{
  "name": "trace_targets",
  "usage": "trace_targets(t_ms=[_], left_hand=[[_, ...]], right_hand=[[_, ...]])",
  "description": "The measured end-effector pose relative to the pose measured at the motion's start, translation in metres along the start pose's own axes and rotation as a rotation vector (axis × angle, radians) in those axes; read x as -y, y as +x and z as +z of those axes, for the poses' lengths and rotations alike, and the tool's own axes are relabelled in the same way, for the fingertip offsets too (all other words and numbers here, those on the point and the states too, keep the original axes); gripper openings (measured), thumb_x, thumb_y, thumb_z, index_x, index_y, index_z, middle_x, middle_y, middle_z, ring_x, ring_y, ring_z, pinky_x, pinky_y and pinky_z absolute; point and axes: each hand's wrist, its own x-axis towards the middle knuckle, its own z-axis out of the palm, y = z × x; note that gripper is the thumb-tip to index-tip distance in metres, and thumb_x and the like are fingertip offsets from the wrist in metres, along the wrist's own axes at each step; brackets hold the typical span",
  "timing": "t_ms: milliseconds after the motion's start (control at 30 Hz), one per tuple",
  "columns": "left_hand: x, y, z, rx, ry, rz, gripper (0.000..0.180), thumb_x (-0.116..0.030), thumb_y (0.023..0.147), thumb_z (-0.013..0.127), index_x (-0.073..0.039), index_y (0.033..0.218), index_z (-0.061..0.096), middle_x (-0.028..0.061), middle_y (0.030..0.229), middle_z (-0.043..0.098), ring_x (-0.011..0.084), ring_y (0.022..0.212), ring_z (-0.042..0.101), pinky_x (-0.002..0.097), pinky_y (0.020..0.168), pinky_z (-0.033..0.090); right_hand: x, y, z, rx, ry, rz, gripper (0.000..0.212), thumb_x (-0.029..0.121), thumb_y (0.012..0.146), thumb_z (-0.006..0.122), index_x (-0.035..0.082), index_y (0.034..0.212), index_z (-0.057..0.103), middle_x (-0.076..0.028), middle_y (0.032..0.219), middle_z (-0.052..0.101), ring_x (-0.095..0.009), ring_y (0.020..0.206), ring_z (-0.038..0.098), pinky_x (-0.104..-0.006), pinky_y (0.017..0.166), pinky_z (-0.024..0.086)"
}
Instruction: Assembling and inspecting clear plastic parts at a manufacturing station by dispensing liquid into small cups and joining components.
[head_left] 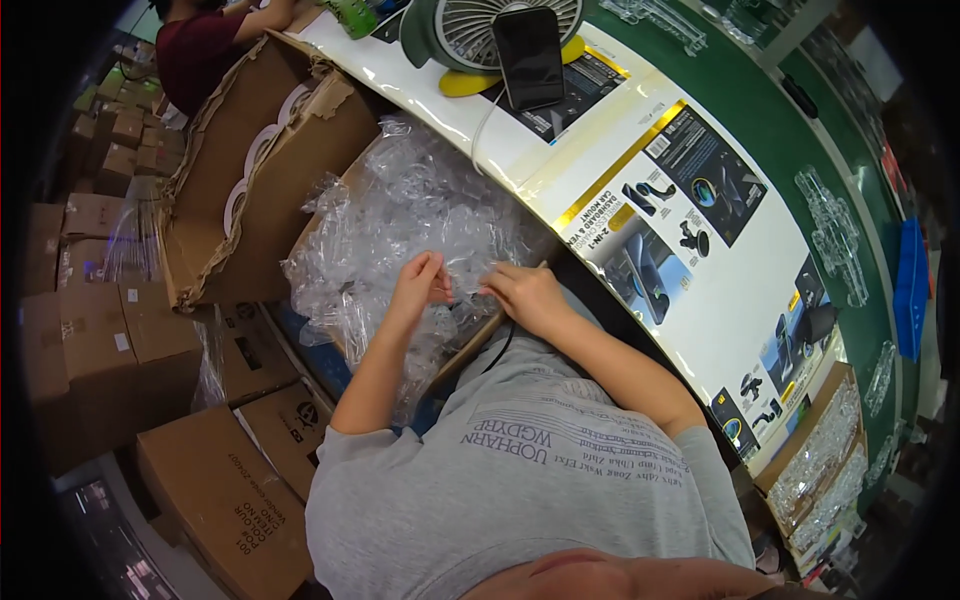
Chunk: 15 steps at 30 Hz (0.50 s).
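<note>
A cardboard box [470, 350] in front of me is heaped with clear plastic pieces [390, 215], thin and crinkled. Over the near side of this heap are both my hands, a short gap apart. My left hand [420, 285] is closed, its thumb and fingertips drawn together. Facing it, my right hand [525, 297] is pinched, with its fingertips at the clear plastic. Whatever lies in either pinch is transparent and blends into the heap, so I cannot make it out.
To the right runs a table covered with printed sheets [560, 185], bearing a fan [450, 35] and a phone [530, 60]. An opened carton [270, 180] stands at the left, near stacked boxes [230, 500]. A person in dark red [200, 55] sits far left. Clear plastic parts [835, 235] lie on the green surface.
</note>
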Motion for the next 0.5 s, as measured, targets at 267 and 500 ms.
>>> trace_targets(t_ms=[267, 500], left_hand=[[-0.078, 0.057, -0.116, -0.656, 1.378, 0.806, 0.021, -0.023, 0.083, 0.053, -0.003, 0.083, 0.061, 0.0138, 0.082, 0.061, 0.0311, 0.078, 0.058, 0.0405, 0.068, 0.045], [-0.103, 0.119, -0.135, -0.573, 1.569, 0.601, 0.024, -0.026, 0.076, 0.062, -0.004, 0.086, 0.062, 0.0145, 0.096, 0.06, 0.0311, 0.089, 0.058, 0.0395, 0.075, 0.045]], right_hand=[[-0.007, 0.015, -0.006, -0.252, -0.068, -0.083, 0.01, 0.016, 0.071, 0.066, 0.008, 0.076, 0.063, -0.009, 0.078, 0.064, -0.026, 0.068, 0.062, -0.0339, 0.057, 0.049], [-0.003, 0.018, -0.015, -0.037, 0.074, 0.219, 0.012, 0.008, 0.071, 0.065, 0.007, 0.083, 0.064, -0.011, 0.08, 0.065, -0.028, 0.071, 0.063, -0.0343, 0.061, 0.05]])
